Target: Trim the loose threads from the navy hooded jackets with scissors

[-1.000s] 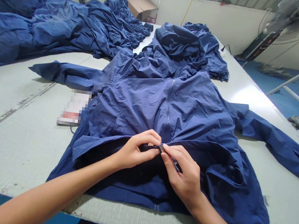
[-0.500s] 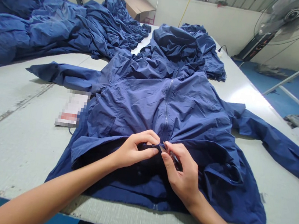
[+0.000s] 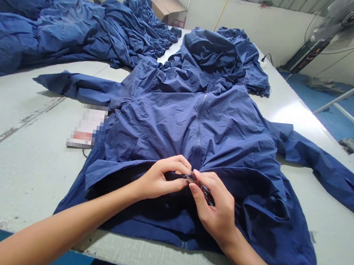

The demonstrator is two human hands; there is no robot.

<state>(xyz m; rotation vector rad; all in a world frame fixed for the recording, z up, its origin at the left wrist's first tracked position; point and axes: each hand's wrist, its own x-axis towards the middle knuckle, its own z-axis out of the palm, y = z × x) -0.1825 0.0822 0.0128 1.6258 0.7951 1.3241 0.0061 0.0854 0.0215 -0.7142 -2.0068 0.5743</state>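
Note:
A navy hooded jacket (image 3: 178, 124) lies front up on the grey table (image 3: 13, 149), sleeves spread to both sides. Its front zipper (image 3: 200, 127) runs down the middle, and the lower hem is folded up toward me. My left hand (image 3: 160, 178) pinches the fabric at the zipper's lower end. My right hand (image 3: 214, 206) meets it there, fingers closed on the zipper's lower end, with a small dark tool partly showing under the fingers; I cannot make out what it is.
A large heap of similar navy garments (image 3: 47, 26) fills the table's far left, with another bundle (image 3: 249, 59) behind the hood. A blurred white and red item (image 3: 86, 126) lies left of the jacket. A standing fan (image 3: 347, 20) and cardboard box (image 3: 161, 1) stand beyond.
Both hands stay pinched at the lower zipper end with only small finger movements. The view shifted slightly.

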